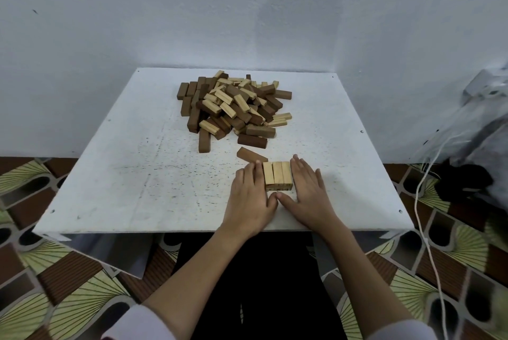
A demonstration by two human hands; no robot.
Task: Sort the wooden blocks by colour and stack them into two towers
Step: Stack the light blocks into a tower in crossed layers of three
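flat left hand [251, 196], right hand [309, 195] press three pale rectangular blocks [277, 176] together.

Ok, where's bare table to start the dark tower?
Left of the left hand, the white table is bare from its near edge up to the block pile. A narrower bare strip runs right of the right hand. Crowded: between the light row and the pile, where loose dark blocks lie.

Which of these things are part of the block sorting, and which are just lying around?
Part of the job:
row of three light blocks
mixed pile of blocks
lone dark block
left hand
right hand
white table

Just lying about:
white cord
grey cloth
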